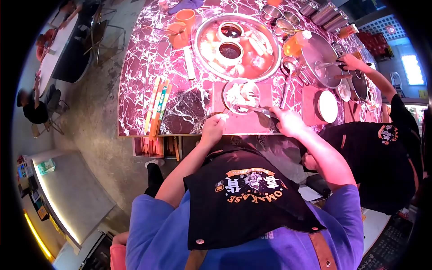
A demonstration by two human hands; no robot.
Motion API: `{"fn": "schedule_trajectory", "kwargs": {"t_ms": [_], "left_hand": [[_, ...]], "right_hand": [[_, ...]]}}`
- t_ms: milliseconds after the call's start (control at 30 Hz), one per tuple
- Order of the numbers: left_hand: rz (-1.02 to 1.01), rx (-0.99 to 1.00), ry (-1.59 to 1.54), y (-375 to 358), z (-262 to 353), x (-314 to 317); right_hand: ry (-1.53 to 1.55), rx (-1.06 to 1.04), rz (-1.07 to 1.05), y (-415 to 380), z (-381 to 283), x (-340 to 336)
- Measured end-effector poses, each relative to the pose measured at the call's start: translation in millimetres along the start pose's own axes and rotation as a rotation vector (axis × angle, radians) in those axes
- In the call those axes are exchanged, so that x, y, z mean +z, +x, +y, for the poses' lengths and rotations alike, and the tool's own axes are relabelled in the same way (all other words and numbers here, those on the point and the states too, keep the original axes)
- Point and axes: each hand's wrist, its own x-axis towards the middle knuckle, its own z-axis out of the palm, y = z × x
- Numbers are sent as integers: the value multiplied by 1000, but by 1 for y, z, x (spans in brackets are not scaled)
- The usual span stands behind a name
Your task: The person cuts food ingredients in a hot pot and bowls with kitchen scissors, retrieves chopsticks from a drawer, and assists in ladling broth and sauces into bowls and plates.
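Note:
My right hand [289, 122] grips a knife [260, 110], its flat metal blade pointing left over a round bowl [228, 100]. Pale, whitish food pieces [243, 93] lie in the bowl, and the blade tip overlaps them. The bowl stands on a reddish board [220, 92] at the table's front edge. My left hand [215, 128] is closed at that board's near left corner, just below the bowl; I cannot tell what is between its fingers.
Behind the bowl is a wide metal basin [196, 42] with two dark-filled pots [230, 51]. Upright-coloured sticks [158, 105] lie left, a ladle [288, 83] and white round block [326, 106] right. A co-worker's hand [352, 62] holds a utensil over a large pan [310, 49].

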Motion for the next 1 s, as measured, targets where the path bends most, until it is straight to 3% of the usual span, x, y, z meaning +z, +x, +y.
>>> {"fn": "schedule_trajectory", "kwargs": {"t_ms": [267,333,367,433,567,633,900,1000], "left_hand": [[16,51,39,-2,-4,-6],[72,172,143,0,-23,0],[64,174,142,-2,-21,1],[-100,-59,114,-5,-16,1],[-97,-72,88,1,-24,1],[-6,12,62,2,-20,2],[-25,22,112,3,-15,6],[-5,6,154,0,-3,1]], "right_hand": [[-39,254,-19,-37,-25,-50],[-37,295,-40,-20,-34,-42],[-25,245,-34,-8,-34,-31],[-10,196,-26,9,-32,-12],[13,184,-45,14,-28,-7],[80,159,-53,8,-16,-5],[112,59,-52,-4,-3,-14],[18,255,-85,-28,-29,-50]]}}
